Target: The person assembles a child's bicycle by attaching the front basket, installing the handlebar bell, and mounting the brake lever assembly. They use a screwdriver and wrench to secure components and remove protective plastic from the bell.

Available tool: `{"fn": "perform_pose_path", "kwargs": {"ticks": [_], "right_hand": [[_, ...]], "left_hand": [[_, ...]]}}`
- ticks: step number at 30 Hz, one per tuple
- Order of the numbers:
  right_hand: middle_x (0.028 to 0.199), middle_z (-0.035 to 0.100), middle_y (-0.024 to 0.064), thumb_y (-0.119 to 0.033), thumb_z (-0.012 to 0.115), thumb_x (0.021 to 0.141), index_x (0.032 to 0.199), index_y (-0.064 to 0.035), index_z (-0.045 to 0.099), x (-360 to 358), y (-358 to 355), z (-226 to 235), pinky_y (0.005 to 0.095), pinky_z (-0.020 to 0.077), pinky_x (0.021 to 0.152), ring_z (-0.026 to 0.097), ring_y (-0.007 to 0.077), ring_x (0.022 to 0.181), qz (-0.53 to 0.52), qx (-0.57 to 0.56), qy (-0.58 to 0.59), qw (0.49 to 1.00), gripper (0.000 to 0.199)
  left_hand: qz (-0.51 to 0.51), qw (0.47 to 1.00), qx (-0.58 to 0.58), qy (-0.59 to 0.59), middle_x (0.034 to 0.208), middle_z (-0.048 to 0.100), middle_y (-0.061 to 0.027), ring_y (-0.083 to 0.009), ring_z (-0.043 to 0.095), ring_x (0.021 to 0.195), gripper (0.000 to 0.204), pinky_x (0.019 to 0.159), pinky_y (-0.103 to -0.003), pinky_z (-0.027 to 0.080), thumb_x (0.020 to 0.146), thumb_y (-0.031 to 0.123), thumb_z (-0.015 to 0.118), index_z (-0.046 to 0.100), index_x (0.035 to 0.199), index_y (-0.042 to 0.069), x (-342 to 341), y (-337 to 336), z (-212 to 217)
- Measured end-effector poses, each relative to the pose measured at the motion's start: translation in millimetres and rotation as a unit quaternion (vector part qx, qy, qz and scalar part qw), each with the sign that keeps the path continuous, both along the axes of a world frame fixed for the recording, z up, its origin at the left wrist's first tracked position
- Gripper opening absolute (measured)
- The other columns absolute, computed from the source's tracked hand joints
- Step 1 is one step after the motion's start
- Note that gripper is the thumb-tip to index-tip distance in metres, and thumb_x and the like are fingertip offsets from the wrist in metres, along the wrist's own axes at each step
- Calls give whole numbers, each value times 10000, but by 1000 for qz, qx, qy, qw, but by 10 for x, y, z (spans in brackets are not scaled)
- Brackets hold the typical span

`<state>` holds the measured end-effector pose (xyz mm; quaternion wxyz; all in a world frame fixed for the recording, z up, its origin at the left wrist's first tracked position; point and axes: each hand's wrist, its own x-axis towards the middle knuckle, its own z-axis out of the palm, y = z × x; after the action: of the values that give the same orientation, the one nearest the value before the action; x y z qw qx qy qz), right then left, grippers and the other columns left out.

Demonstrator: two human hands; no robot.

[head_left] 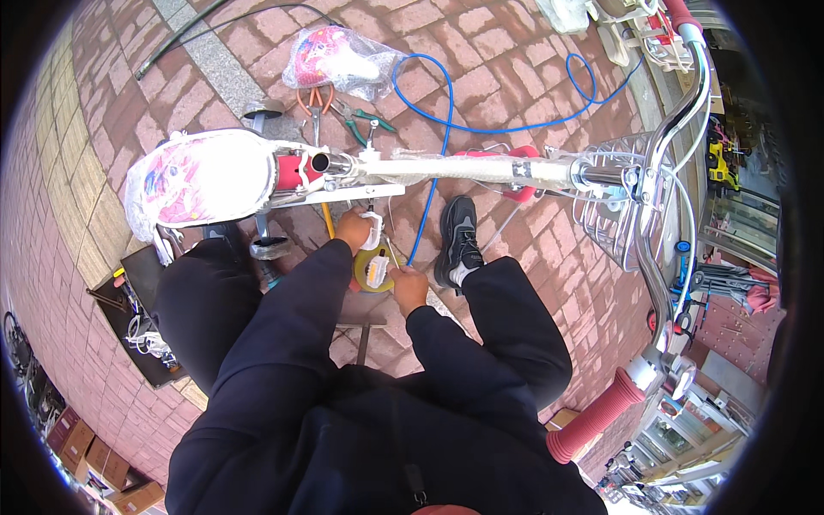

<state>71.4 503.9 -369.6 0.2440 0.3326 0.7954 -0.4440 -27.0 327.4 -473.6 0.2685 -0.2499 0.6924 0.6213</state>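
At the far left, well away from the fingers, a bicycle saddle (202, 176) sits wrapped in clear plastic, white with pink and blue print showing through. Above it on the brick paving (515, 77) lie a second wrapped saddle (339, 58), orange-handled cutters (316, 101) and green-handled pliers (365, 122).

The left hand (354, 230) comes next, just under the white bicycle frame tube (446, 170). Its fingers are curled around the upper end of a white pedal (375, 249), closed on it. The pedal is a small white plastic block with an orange-yellow reflector on its face, standing roughly upright between the two hands. A round yellow part shows behind it, too hidden to tell what it is.

Just right of the pedal, the right hand (409, 287) has its fingers drawn together at the pedal's lower edge; whether they pinch the pedal or something thin beside it cannot be told.

Beyond the right fingers stands a black shoe (459, 240), with a blue cable (446, 103) looping past it. Farther right come the wire basket (614, 202), the chrome handlebar (678, 129) and its red grip (596, 416).
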Motion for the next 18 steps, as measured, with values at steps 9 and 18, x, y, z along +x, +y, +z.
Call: {"fn": "perform_pose_path", "kwargs": {"ticks": [9,18], "right_hand": [[718,545,-53,-207,707,1013,967,-10,701,-814,98,1272,265,323,504,431,57,562,-160,-231,48,958,203],[699,489,-76,-172,681,1042,1125,51,717,-685,223,2793,223,299,505,386,20,554,-26,-236,33,971,241]], "left_hand": [[4,997,-70,21,1188,759,-226,-321,751,1033,436,879,-397,588,964,176,718,664,1338,-42,-23,-37,0],[38,999,-26,-1,1087,769,-234,-341,758,991,389,848,-427,592,943,169,724,705,1262,-53,-119,282,202]]}}
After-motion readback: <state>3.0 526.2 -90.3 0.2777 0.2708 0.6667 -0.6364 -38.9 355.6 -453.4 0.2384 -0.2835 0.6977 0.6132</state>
